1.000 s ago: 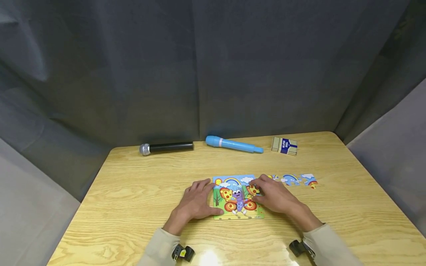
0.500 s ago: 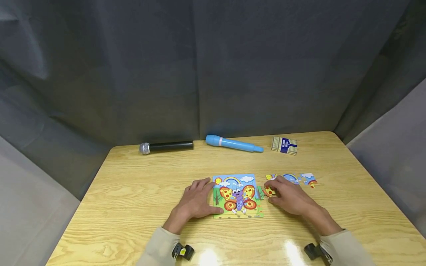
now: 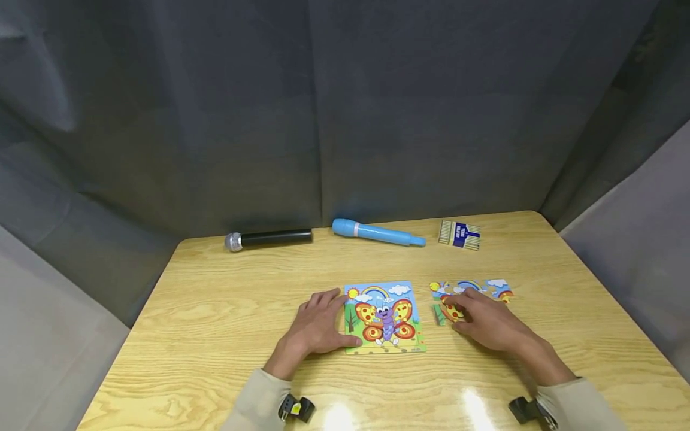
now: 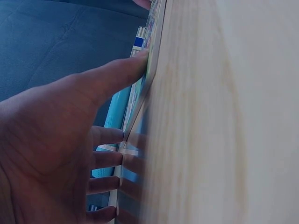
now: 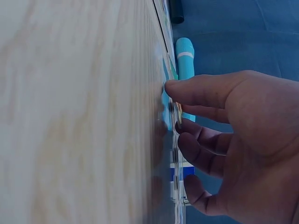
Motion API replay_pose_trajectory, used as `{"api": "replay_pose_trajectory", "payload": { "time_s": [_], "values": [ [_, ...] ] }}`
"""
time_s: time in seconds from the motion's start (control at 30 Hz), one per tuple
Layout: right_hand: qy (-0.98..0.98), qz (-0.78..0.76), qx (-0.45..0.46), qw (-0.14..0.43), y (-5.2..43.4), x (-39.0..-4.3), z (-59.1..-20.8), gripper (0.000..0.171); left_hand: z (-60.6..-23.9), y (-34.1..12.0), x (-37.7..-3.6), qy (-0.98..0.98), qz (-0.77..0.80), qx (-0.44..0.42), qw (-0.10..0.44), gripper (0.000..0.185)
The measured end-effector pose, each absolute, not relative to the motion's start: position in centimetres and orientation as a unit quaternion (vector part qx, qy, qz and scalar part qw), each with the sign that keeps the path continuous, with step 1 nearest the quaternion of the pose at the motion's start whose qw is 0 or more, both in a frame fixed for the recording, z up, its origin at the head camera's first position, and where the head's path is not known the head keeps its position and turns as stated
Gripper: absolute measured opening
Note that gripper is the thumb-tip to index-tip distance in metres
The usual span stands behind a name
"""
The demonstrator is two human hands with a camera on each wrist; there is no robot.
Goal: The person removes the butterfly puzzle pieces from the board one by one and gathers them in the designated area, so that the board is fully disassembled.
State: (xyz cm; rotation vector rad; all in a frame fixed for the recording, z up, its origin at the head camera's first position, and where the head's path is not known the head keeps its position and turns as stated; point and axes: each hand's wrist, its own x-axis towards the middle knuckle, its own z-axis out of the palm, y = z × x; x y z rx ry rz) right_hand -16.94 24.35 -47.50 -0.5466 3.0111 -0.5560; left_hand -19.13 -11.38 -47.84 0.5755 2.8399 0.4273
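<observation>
A square butterfly puzzle picture [image 3: 388, 293] lies flat on the table. My left hand [image 3: 318, 326] stays at its left side, fingers spread near the upper left corner. In the left wrist view the thumb [image 4: 126, 70] presses on the picture's edge. Right of the picture, my right hand [image 3: 487, 320] pinches a red-and-yellow wing puzzle piece [image 3: 451, 312] between thumb and fingers, partly hidden by them. A green puzzle piece [image 3: 439, 315] sits against its left side. Just behind is a row of sky puzzle pieces [image 3: 496, 284], including a sun piece [image 3: 434, 287].
Along the back of the wooden table [image 3: 237, 299] lie a black microphone [image 3: 277, 237], a blue toy microphone [image 3: 380, 233] and a flat bundle of sticks with a blue label [image 3: 460, 234]. A dark curtain [image 3: 323, 120] hangs behind the far edge.
My right hand has slid right, away from the butterfly picture, bringing the wing piece and the green piece to just below the sky pieces. My left hand has stayed in place.
</observation>
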Motion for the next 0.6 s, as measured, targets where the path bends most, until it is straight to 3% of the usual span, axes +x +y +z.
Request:
{"api": "replay_pose_trajectory", "payload": {
  "time_s": [0.6],
  "values": [
    [0.966, -0.191, -0.172, 0.034, 24.99, -16.97, -47.71, 0.043, -47.83, -11.3, -19.08, 0.964, 0.15, 0.196, 0.103, 0.096]
  ]
}}
